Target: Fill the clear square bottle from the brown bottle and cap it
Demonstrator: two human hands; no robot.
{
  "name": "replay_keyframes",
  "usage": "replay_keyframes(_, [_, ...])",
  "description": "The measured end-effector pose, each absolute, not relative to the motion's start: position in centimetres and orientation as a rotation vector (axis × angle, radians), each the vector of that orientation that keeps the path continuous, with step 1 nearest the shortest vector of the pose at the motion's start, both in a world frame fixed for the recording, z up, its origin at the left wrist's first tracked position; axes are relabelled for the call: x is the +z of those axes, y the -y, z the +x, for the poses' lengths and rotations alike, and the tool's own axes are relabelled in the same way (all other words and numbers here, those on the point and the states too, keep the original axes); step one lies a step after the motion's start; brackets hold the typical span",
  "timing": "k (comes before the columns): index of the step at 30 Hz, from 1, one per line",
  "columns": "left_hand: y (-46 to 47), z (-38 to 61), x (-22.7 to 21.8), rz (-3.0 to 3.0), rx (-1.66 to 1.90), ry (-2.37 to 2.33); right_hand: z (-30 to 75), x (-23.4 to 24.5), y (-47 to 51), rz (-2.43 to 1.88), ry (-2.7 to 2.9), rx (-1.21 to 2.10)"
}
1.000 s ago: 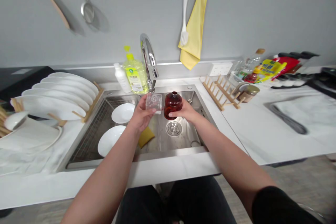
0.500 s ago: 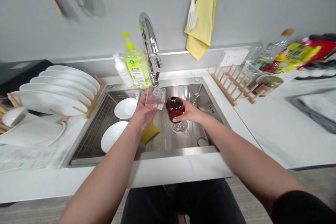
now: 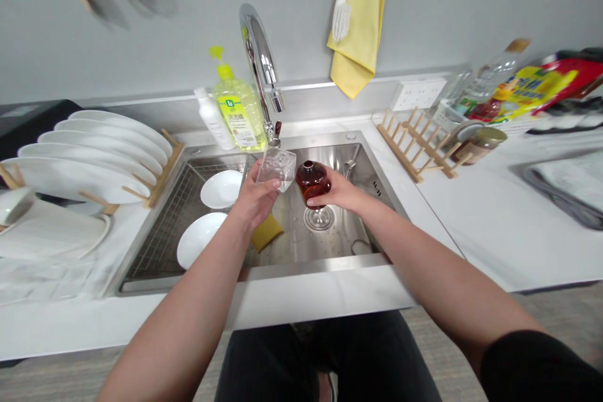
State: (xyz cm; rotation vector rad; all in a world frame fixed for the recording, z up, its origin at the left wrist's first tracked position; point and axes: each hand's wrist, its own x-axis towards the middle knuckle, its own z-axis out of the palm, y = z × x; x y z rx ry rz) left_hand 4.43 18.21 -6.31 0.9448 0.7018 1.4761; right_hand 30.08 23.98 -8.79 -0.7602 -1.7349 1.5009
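Over the sink (image 3: 301,264), my left hand (image 3: 259,198) is closed round a clear, square-edged glass container (image 3: 277,168), tilted, with its face toward me. My right hand (image 3: 336,190) grips a small dark amber glass bottle (image 3: 313,183) with a narrow round mouth, held roughly upright. The two pieces of glassware are close together but apart. Beneath them show the drain (image 3: 319,218) and a yellow sponge (image 3: 266,232), which lies partly behind my left wrist.
Two white bowls (image 3: 201,239) sit on the left side of the sink by a wire rack. The faucet (image 3: 259,56) arches behind my hands, beside a dish soap bottle (image 3: 239,113). Plates (image 3: 89,179) stand left; a wooden rack (image 3: 421,144) stands right.
The whole view has shifted slightly. The clear container is tilted more in my left hand, and the amber bottle stays in my right hand beside it.
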Motion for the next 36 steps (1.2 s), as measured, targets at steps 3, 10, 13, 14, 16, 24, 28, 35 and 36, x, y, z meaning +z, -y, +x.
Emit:
replay_keyframes(3, [-18.5, 4.3, -6.7, 0.935, 1.5, -0.705, 30.09, -8.84, -24.0, -0.773, 1.726, 1.507])
replay_keyframes(10, [-18.62, 4.34, -6.83, 0.992, 1.542, -0.728, 30.28, -8.69, -23.81, -0.838, 1.727, 1.412])
replay_keyframes(13, [-18.66, 4.51, -6.83, 0.979, 1.569, -0.725, 30.24, -8.55, -23.73, -0.842, 1.729, 1.412])
replay_keyframes(14, [-18.68, 4.56, -6.83, 0.973, 1.576, -0.726, 30.21, -8.51, -23.72, -0.843, 1.732, 1.413])
replay_keyframes(16, [-18.69, 4.66, -6.81, 0.98, 1.578, -0.725, 30.16, -8.48, -23.72, -0.851, 1.735, 1.411])
replay_keyframes(24, [-18.61, 4.97, -6.21, 1.032, 1.566, -0.727, 30.28, -8.48, -23.81, -0.85, 1.776, 1.396])
replay_keyframes(28, [-18.67, 4.97, -6.16, 1.052, 1.558, -0.72, 30.33, -8.55, -23.89, -0.855, 1.775, 1.396])
replay_keyframes(35, [-18.75, 4.77, -6.26, 1.06, 1.558, -0.736, 30.35, -8.72, -23.88, -0.902, 1.792, 1.404])
replay_keyframes(36, [-18.74, 4.76, -6.23, 1.067, 1.556, -0.737, 30.36, -8.72, -23.87, -0.903, 1.794, 1.401])
